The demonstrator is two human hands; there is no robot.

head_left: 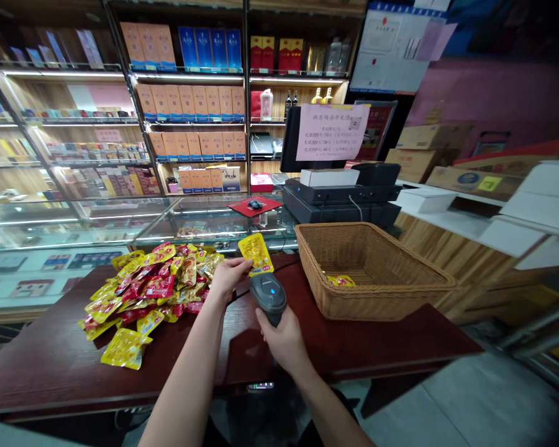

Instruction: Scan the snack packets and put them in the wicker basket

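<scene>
In the head view, both arms stretch forward over the tabletop, the left hand, its grip pinching a yellow packet by its left edge between pile and basket, just beyond the scanner that the right hand's grip clasps by the handle.

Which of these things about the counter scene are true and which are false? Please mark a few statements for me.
1. The left hand holds a yellow packet. True.
2. The right hand grips a dark handheld scanner. True.
3. A wicker basket stands to the right of the scanner. True.
4. The basket is heaped full of packets. False: only a little yellow packaging shows inside it.
5. The big pile is to the right of the basket. False: the pile of packets lies to the left of both hands, on the dark table.
</scene>
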